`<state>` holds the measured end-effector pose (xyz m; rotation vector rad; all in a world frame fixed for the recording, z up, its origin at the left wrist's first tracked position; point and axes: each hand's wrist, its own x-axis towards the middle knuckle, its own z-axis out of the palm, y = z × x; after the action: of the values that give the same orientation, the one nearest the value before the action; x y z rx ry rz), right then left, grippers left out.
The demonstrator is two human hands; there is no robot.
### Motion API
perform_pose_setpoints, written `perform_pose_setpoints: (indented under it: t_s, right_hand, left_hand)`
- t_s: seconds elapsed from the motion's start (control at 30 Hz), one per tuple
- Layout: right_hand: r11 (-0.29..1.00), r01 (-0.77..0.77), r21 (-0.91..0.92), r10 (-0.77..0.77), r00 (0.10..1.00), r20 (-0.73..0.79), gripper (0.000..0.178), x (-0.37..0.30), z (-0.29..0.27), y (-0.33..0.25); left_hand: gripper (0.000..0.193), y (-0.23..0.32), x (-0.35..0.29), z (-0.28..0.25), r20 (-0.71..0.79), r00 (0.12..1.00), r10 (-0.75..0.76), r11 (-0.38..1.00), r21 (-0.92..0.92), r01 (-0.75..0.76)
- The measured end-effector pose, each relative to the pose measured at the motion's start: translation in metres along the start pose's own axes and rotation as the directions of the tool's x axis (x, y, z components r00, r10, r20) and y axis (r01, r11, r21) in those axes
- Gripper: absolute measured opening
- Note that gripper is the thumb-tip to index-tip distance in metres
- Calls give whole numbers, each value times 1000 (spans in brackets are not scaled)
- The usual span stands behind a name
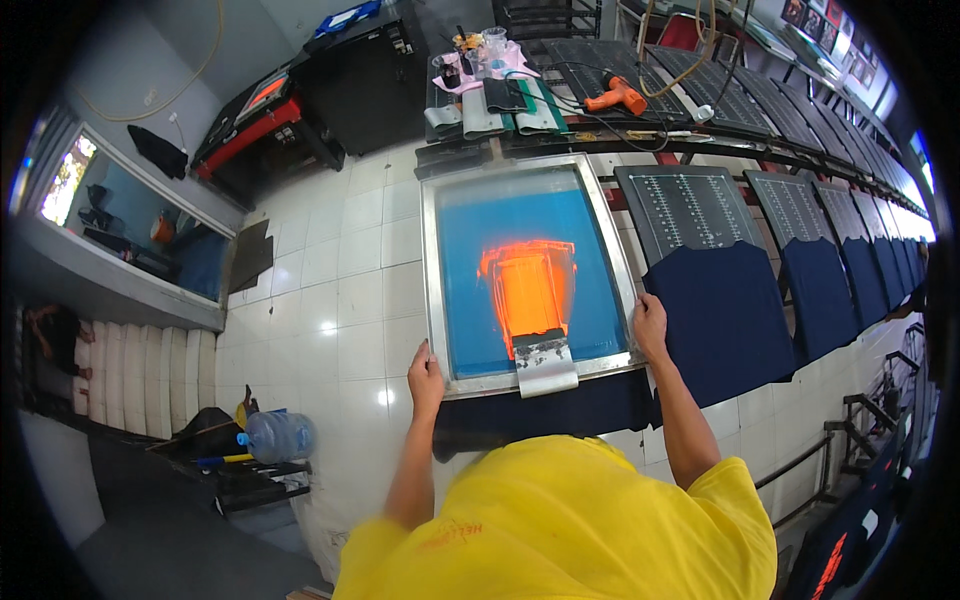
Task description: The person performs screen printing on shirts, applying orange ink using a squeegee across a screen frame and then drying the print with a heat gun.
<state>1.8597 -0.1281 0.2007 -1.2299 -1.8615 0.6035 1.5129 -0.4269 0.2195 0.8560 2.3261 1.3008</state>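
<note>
A screen-printing frame (432,270) with silver metal sides and blue mesh lies before me. Bright orange ink (528,290) is spread over the middle of its mesh. At the near end of the ink, a metal-handled squeegee (546,368) leans against the near bar, its blade edge dark and inky. My left hand (426,381) is closed around the near left corner of the frame. On the opposite side, my right hand (650,324) grips the right bar near its lower end. Dark navy fabric (560,408) shows under the frame's near edge.
To the right, navy shirts (715,310) lie over a row of dark boards (688,210). An orange heat gun (616,97) and squeegees (483,118) rest on the far bench. A large water bottle (278,437) is at lower left. Someone sits on the steps (125,375).
</note>
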Motion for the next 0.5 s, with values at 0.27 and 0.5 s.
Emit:
perform_pose_setpoints:
  t_s: [0.27,0.5]
  right_hand:
    - [995,3,-104,3,998,60,20,3,-2,9]
    - [927,372,-53,-333,879,342,48,-28,-45,-104]
  left_hand:
    - [32,-4,13,-4,-6,996,86,993,78,-86]
    - [29,39,-27,-9,-190,943,272,951,203,-234]
